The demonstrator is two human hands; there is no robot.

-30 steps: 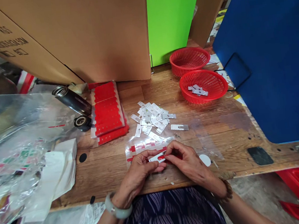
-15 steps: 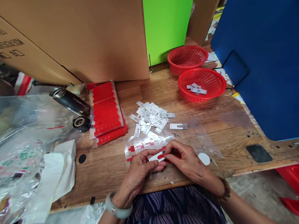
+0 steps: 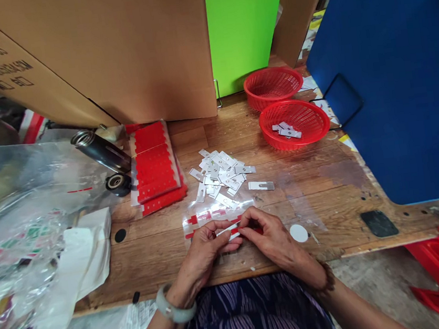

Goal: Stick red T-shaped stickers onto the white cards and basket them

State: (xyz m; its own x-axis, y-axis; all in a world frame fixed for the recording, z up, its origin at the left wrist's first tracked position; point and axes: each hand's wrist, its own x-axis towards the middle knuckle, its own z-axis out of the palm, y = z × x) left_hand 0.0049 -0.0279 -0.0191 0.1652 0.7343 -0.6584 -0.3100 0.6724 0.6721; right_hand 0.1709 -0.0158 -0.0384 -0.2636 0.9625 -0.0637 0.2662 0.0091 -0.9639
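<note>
My left hand (image 3: 207, 246) is closed around a small white-and-silver rectangular plate (image 3: 233, 235), gripping it between thumb and fingers. A red adhesive piece (image 3: 234, 231) lies across the plate. My right hand (image 3: 270, 237) pinches at the red piece near the plate's right end; its fingertips hide part of both. Beneath the hands is a clear sheet with red stickers (image 3: 192, 220), partly covered. Just beyond it lies a loose pile of similar plates (image 3: 224, 173), with one separate plate (image 3: 261, 185) to its right.
Two red baskets (image 3: 321, 134) stand at the back right, the nearer holding several plates. Stacked red sticker sheets (image 3: 155, 164), a dark flask (image 3: 101, 151) and its lid (image 3: 119, 184) sit left. Cardboard (image 3: 143, 51) and a blue panel (image 3: 398, 96) border the wooden table (image 3: 152, 267).
The held plate has tilted, so less of its white face shows. My right fingertips stay at the red piece and have shifted slightly left. The view has moved a little.
</note>
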